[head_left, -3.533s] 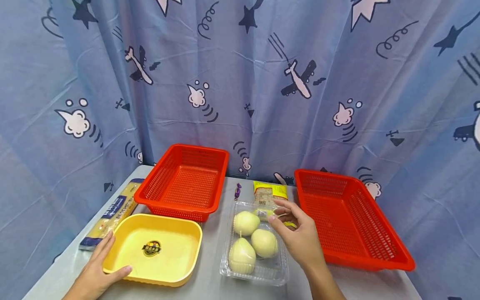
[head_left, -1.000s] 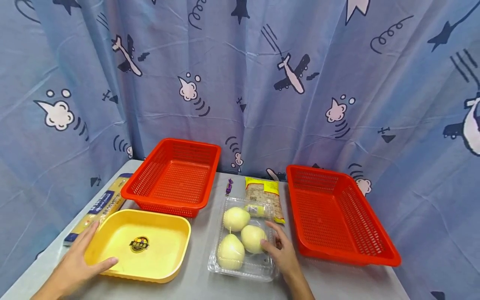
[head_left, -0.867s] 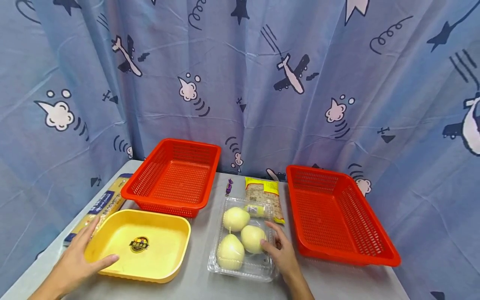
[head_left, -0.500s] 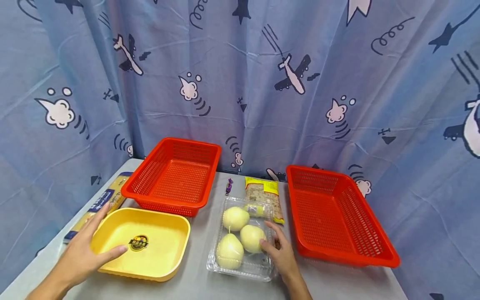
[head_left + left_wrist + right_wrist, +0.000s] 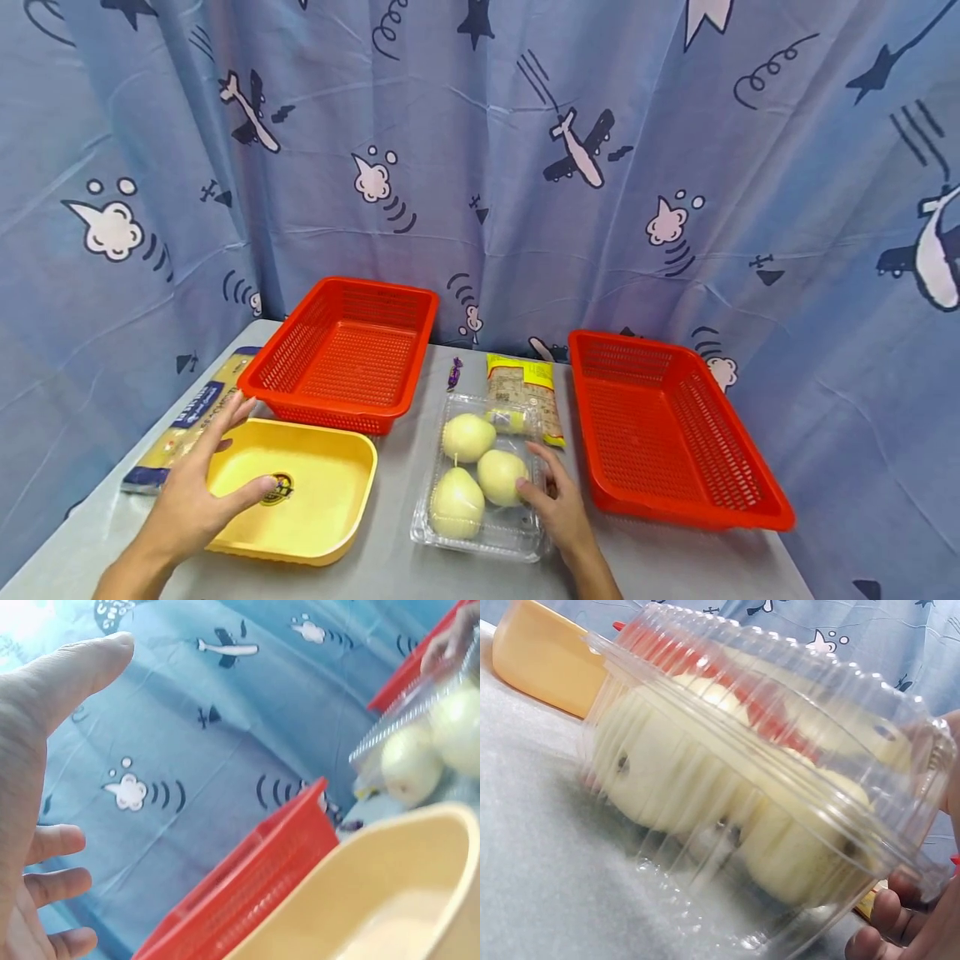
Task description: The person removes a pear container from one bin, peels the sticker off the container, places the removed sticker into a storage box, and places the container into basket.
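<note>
A clear clamshell box (image 5: pixel 480 533) (image 5: pixel 765 772) holding three pale pears (image 5: pixel 467 436) lies on the grey table, front centre. My right hand (image 5: pixel 536 475) grips its right side, thumb on the lid and fingers (image 5: pixel 881 930) curled under the edge. My left hand (image 5: pixel 238 454) (image 5: pixel 37 847) hovers open with fingers spread over the left part of a yellow tray (image 5: pixel 315 533) (image 5: pixel 360 900), touching nothing that I can see. Beyond its fingertips lies a long pasta packet (image 5: pixel 183 425).
Two red mesh baskets stand behind: one (image 5: pixel 345 285) past the yellow tray, one (image 5: pixel 675 517) right of the box. A purple candy (image 5: pixel 453 373) and a yellow snack pack (image 5: pixel 521 387) lie between them. A blue patterned curtain closes off the back and sides.
My left hand has come off the tray's left rim and moved forward and right over the tray. My right hand came down onto the box's right side and has stayed there.
</note>
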